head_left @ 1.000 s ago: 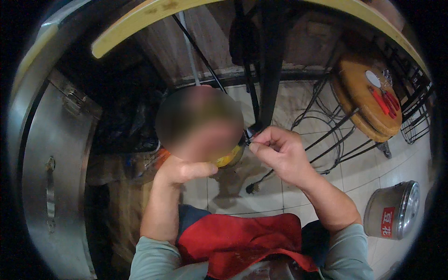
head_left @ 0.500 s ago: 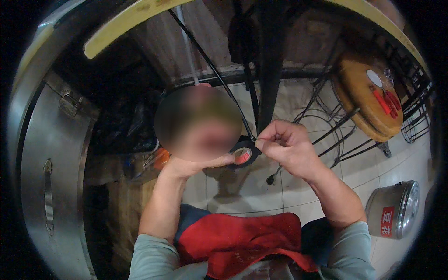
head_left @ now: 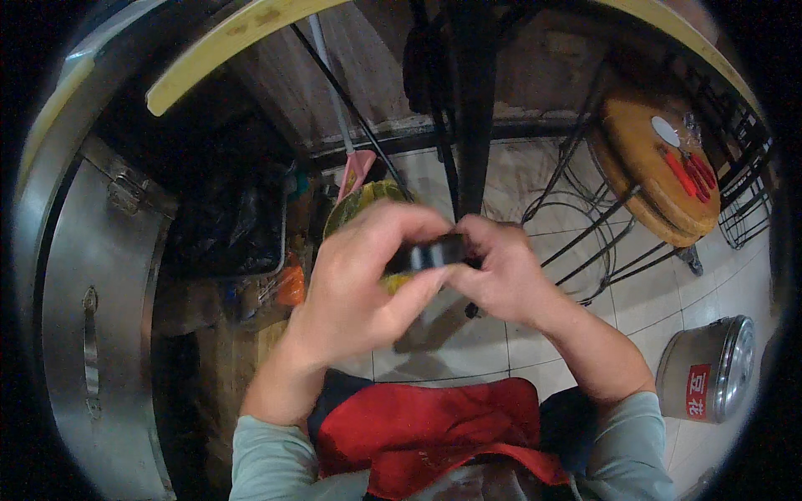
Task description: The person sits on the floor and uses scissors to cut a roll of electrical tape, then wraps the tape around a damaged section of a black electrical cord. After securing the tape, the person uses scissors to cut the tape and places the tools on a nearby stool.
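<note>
A roll of black electrical tape is seen edge-on and slightly blurred in front of me. My left hand grips it, with the thumb below and the fingers curled over the top. My right hand is closed at the right end of the roll, its thumb and fingertips bent in against it. What those fingertips pinch is hidden. Under the right hand a small black plug shows above the floor tiles.
A round wooden stool at the right bears red-handled scissors. A lidded metal pot stands at lower right. A metal cabinet door is at left. Behind my hands are a pink dustpan and a green-yellow striped object.
My left hand has risen and turned, so the tape roll now shows its edge instead of its flat face. The right hand has stayed near its place, its fingers now at the roll.
</note>
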`<state>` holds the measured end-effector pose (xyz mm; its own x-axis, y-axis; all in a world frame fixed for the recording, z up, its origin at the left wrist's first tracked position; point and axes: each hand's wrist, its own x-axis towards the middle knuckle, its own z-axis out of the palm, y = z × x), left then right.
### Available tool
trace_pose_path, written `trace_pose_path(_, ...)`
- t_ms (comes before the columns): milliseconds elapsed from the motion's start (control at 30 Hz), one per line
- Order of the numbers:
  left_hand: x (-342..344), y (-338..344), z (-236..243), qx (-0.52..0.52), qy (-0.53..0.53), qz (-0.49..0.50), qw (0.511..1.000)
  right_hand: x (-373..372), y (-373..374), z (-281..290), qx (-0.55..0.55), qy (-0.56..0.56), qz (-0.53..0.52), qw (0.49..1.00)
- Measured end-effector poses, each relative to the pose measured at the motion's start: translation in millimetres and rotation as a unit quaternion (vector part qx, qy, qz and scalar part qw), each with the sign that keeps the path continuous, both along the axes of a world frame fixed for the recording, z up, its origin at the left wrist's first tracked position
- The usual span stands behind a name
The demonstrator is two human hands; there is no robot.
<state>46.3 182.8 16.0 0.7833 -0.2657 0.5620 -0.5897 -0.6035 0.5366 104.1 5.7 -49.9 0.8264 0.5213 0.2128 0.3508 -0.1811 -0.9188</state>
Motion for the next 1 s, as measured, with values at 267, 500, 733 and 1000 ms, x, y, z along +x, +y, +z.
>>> trace_pose_path(267, 64.7, -35.8, 28.9, 0.234, -0.025, 0.097, 0.967, -10.1, -8.5, -8.7, 0.136, 0.18, 0.004, 0.974)
trace_pose_path(500, 70.2, -35.6, 25.2, 0.0, 0.224, -0.03, 0.974, -16.3, -6.6, -4.9, 0.194, 0.2, 0.04, 0.96)
trace_pose_path(733, 30.6, 24.5, -44.3, -0.331, 0.198, -0.065, 0.92, -3.2, -13.1, -8.1, 0.239, 0.282, 0.078, 0.926)
trace_pose_path(1000, 43.3, 21.2, -41.0, -0.208, 0.349, -0.2, 0.892, 2.1, -18.7, -2.0, 0.22, 0.307, 0.091, 0.922)
